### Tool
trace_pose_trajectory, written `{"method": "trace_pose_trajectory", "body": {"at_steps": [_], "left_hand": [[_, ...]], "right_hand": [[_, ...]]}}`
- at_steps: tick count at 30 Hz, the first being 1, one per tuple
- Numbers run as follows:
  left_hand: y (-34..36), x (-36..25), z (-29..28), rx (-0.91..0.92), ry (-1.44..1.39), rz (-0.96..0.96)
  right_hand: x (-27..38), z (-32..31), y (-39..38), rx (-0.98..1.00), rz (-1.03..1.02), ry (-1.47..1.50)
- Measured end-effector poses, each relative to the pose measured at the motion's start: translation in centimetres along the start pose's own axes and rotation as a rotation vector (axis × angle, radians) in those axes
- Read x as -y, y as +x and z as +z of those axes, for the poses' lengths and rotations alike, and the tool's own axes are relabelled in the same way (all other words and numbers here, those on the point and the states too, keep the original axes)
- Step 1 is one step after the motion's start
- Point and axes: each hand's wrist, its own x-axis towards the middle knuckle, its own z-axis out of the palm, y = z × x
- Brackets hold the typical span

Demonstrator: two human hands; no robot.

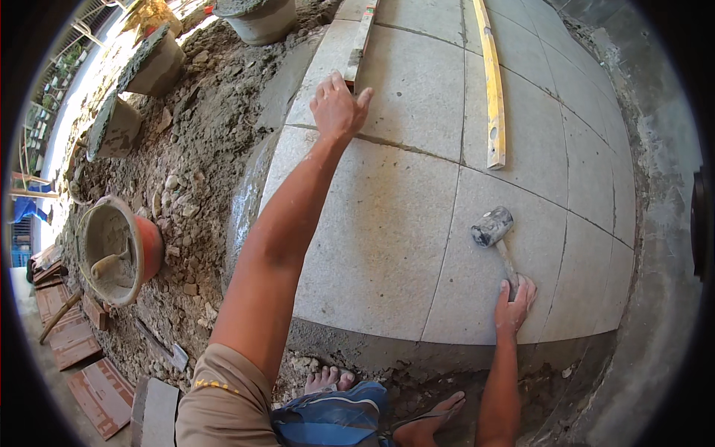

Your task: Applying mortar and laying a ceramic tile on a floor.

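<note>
My left hand reaches out over the paving slabs, at the near end of a narrow spirit level. Its thumb stands apart from the fingers; the fingertips are beside or touching the bar's end, and I cannot tell which. My right hand is closed round the handle of a mallet, low over a pale slab near the front edge. The mallet's thick, scuffed dark-and-grey head points away from me.
A yellow spirit level lies on the slabs at the far right. Left are rough soil and mortar, an orange bucket holding a trowel, other mortar buckets and reddish tiles. A concrete wall bounds the right.
</note>
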Motion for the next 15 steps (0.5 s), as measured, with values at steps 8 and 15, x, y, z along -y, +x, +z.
{"method": "trace_pose_trajectory", "body": {"at_steps": [8, 15], "left_hand": [[6.0, -2.1, -1.8, 0.249, 0.175, 0.005], [-2.5, 4.1, -12.9, -0.166, -0.122, 0.087]], "right_hand": [[1.4, -0.6, -0.5, 0.087, -0.021, -0.023], [1.5, -0.4, -0.7, 0.101, 0.009, -0.046]]}}
